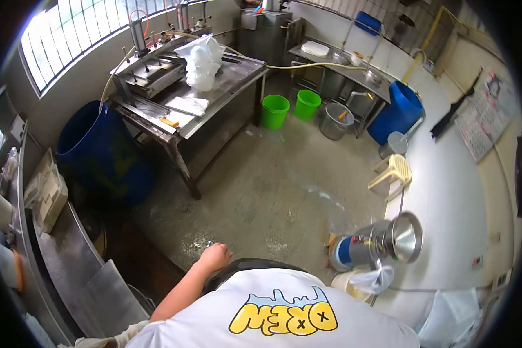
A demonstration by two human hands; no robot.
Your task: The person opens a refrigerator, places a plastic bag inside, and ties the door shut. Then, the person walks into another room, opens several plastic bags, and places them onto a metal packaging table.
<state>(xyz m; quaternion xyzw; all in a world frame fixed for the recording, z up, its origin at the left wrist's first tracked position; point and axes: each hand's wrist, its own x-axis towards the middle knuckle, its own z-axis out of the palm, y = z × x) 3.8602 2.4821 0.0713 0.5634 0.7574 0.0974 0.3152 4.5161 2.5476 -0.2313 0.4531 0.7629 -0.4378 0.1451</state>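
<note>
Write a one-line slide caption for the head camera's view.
The left hand in front of a white T-shirt, a plastic bag on the metal table across the grey floor.

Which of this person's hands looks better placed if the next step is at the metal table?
The left hand, probably: it shows, reaching out beyond the white shirt, and the metal table stands ahead towards the left. The right hand is out of view.

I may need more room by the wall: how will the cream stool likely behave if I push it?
The cream stool is probably light and fairly stiff, as it looks like moulded plastic. It may slide easily, since the floor shines in wet-looking patches. Pushed high, it might tip, as it stands on slim legs.
</note>
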